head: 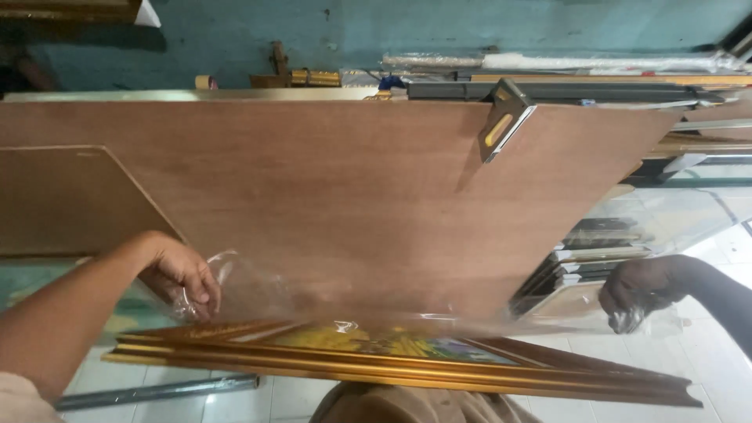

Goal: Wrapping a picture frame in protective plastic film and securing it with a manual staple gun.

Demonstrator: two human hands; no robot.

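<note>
Left hand (182, 274), right hand (638, 288) each pinch clear plastic sheet (258, 290), apparently over framed picture (392, 352).

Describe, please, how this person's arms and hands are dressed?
The left hand and forearm are bare, with a pale sleeve edge showing at the bottom corner. The right hand lies in shadow; no glove, ring or watch shows on either.

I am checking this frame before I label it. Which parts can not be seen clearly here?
- Head view: the painting in the gold frame lies at a flat angle under clear plastic film, so its subject is unreadable.
- Left hand: fingertips are blurred behind the film.
- Right hand: dark and in shadow; its grip on the film is unclear.
- Plywood board: it hides whatever is behind it.
</note>
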